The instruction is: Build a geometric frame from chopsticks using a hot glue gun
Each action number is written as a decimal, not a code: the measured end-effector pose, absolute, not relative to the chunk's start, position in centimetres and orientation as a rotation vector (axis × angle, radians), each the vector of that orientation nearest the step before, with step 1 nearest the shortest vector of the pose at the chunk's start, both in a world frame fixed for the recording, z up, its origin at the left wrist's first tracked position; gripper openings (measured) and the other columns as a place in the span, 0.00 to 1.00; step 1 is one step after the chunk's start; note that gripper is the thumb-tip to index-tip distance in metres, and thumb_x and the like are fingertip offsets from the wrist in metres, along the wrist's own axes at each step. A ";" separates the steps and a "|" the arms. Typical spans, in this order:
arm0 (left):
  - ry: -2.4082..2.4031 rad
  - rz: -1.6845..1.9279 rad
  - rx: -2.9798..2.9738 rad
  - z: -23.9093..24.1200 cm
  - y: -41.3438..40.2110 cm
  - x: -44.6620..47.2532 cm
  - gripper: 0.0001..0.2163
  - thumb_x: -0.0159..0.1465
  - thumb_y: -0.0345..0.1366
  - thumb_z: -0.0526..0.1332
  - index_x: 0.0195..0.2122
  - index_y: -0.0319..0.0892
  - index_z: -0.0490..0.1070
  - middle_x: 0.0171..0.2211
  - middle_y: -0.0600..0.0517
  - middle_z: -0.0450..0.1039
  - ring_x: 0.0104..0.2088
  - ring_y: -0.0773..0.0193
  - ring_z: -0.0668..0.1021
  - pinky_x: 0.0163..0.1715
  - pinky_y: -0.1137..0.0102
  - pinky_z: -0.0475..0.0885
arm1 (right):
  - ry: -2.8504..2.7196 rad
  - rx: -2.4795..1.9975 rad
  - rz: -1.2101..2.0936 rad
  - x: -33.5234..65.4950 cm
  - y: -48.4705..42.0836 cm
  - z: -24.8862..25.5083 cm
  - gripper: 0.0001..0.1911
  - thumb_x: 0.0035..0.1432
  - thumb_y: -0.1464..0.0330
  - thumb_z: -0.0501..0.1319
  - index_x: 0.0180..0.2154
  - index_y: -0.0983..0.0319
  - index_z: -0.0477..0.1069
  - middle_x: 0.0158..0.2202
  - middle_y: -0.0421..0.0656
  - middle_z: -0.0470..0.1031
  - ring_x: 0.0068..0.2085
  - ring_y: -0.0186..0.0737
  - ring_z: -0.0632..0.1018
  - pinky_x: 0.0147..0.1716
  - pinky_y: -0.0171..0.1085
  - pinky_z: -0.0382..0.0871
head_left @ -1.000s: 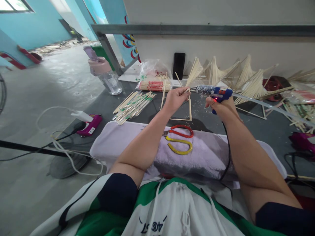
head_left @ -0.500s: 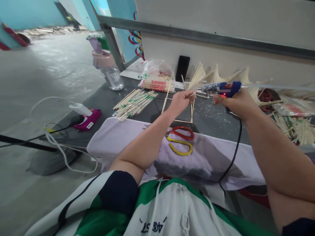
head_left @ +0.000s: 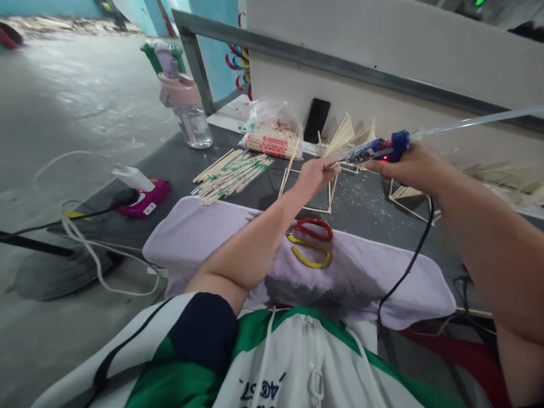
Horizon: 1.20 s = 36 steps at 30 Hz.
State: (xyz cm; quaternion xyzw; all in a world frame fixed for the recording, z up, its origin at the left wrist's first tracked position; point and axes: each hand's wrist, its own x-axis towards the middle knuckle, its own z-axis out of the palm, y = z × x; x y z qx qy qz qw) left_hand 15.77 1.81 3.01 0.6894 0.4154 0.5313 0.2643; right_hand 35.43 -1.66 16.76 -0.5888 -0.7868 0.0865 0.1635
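Note:
My left hand (head_left: 313, 175) is closed in a pinch on a thin bamboo stick (head_left: 329, 166), held over a square frame of sticks (head_left: 309, 190) lying on the dark table. My right hand (head_left: 408, 168) grips a blue hot glue gun (head_left: 378, 149) with a red light lit and a clear glue stick poking out the back. The gun's nozzle points left at the end of the stick by my left fingers. The gun's black cord (head_left: 406, 266) drops down toward my lap.
Red and yellow scissors (head_left: 312, 241) lie on a pale towel (head_left: 204, 243) at the table's near edge. Loose chopsticks (head_left: 232, 173), a bag of sticks (head_left: 272, 133), a phone (head_left: 316, 120), a water bottle (head_left: 185, 107), a pink power strip (head_left: 142, 201) and fan-shaped stick pieces (head_left: 346, 133) surround the frame.
The view has swung left and tilted. My right hand with the glue gun rose a little and stayed by the stick in my left hand; both grips are unchanged.

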 end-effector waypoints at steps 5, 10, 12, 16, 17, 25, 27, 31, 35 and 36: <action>1.133 1.435 1.820 2.9 2.0 15.9 0.14 0.63 0.37 0.63 0.47 0.40 0.81 0.24 0.55 0.76 0.29 0.67 0.77 0.38 0.71 0.71 | -2.228 -1.767 0.206 35.5 -1.7 17.1 0.17 0.54 0.53 0.67 0.29 0.60 0.75 0.19 0.42 0.73 0.27 0.40 0.73 0.32 0.41 0.65; 1.151 1.416 1.785 2.9 1.9 16.0 0.14 0.62 0.35 0.64 0.48 0.38 0.80 0.25 0.54 0.77 0.29 0.66 0.78 0.40 0.70 0.71 | -2.202 -1.749 0.201 35.5 -1.6 16.9 0.17 0.54 0.53 0.68 0.28 0.59 0.73 0.16 0.39 0.70 0.23 0.38 0.70 0.28 0.40 0.62; 1.106 1.429 1.768 2.7 1.9 15.9 0.15 0.62 0.35 0.65 0.49 0.39 0.79 0.25 0.53 0.77 0.30 0.65 0.78 0.39 0.69 0.71 | -2.189 -1.737 0.215 35.6 -1.6 16.9 0.17 0.53 0.52 0.68 0.27 0.59 0.72 0.16 0.39 0.69 0.22 0.38 0.70 0.27 0.40 0.61; 1.004 1.500 1.732 2.4 1.9 15.6 0.14 0.60 0.32 0.65 0.48 0.40 0.75 0.26 0.55 0.75 0.30 0.66 0.77 0.38 0.69 0.71 | -2.183 -1.687 0.238 36.0 -1.5 16.8 0.16 0.53 0.53 0.67 0.28 0.60 0.73 0.18 0.41 0.71 0.24 0.38 0.71 0.29 0.40 0.63; 0.998 1.513 1.725 2.4 1.9 15.5 0.14 0.60 0.30 0.65 0.47 0.41 0.74 0.26 0.55 0.75 0.30 0.66 0.76 0.37 0.69 0.70 | -2.186 -1.676 0.243 36.1 -1.4 16.7 0.16 0.54 0.53 0.67 0.29 0.60 0.73 0.19 0.42 0.72 0.25 0.39 0.71 0.29 0.40 0.63; 0.975 1.550 1.668 2.3 2.0 15.0 0.06 0.58 0.28 0.64 0.33 0.42 0.66 0.28 0.56 0.71 0.31 0.70 0.74 0.35 0.71 0.69 | -2.216 -1.671 0.243 36.7 -1.1 15.8 0.21 0.51 0.48 0.66 0.26 0.60 0.74 0.21 0.44 0.75 0.27 0.42 0.74 0.31 0.42 0.66; 0.966 1.545 1.651 2.4 1.9 15.1 0.06 0.58 0.28 0.64 0.32 0.41 0.66 0.28 0.55 0.71 0.31 0.70 0.75 0.35 0.71 0.69 | -2.220 -1.671 0.236 36.5 -1.2 15.7 0.21 0.51 0.47 0.65 0.25 0.59 0.74 0.22 0.43 0.76 0.26 0.43 0.74 0.31 0.43 0.66; 0.961 1.519 1.628 2.8 1.4 15.2 0.05 0.59 0.26 0.63 0.31 0.41 0.67 0.27 0.55 0.72 0.30 0.70 0.75 0.34 0.71 0.70 | -2.207 -1.675 0.239 35.8 -1.8 16.1 0.18 0.53 0.51 0.66 0.25 0.59 0.75 0.23 0.43 0.77 0.28 0.43 0.75 0.33 0.43 0.67; 0.960 1.508 1.603 3.1 1.2 15.3 0.05 0.59 0.26 0.63 0.30 0.41 0.67 0.27 0.55 0.73 0.31 0.69 0.76 0.37 0.70 0.71 | -2.204 -1.750 0.229 34.9 -2.5 16.6 0.18 0.54 0.54 0.67 0.22 0.60 0.73 0.21 0.43 0.75 0.28 0.42 0.74 0.34 0.42 0.67; 0.966 1.509 1.596 3.1 1.2 15.3 0.05 0.59 0.26 0.63 0.30 0.41 0.68 0.27 0.55 0.73 0.31 0.69 0.76 0.37 0.70 0.71 | -2.200 -1.775 0.215 34.8 -2.5 16.7 0.19 0.54 0.54 0.67 0.21 0.60 0.73 0.20 0.43 0.74 0.28 0.42 0.74 0.34 0.42 0.66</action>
